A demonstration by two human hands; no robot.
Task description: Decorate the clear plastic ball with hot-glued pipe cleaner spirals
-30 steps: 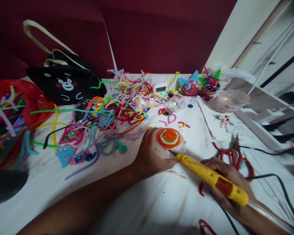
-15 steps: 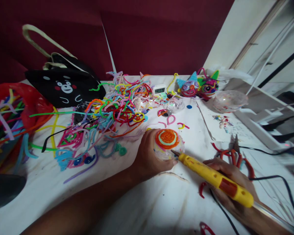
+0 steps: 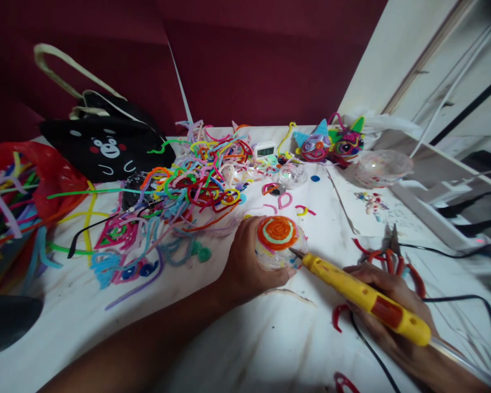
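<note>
A clear plastic ball [image 3: 265, 260] stands on the table with my left hand [image 3: 245, 262] curled around its left and near sides. On its top lies a spiral disc of orange pipe cleaner [image 3: 276, 232] with a pale mint ring in it. My right hand [image 3: 393, 305] grips a yellow hot glue pen [image 3: 352, 286] with a red trigger and a clear stick out of its rear end. The pen's metal tip meets the ball at the disc's lower right edge; whether they touch is hard to tell.
A heap of colourful pipe cleaners [image 3: 204, 174] lies behind, left of centre. Red-handled pliers [image 3: 393, 256] and a black cord [image 3: 466, 297] lie at the right. Further back are a clear bowl [image 3: 382, 166], two finished figures [image 3: 314, 144], a timer [image 3: 265, 149] and a black bag [image 3: 106, 144].
The glue pen's tip has shifted slightly right and up, to the edge of the orange disc. My left hand keeps its hold on the ball.
</note>
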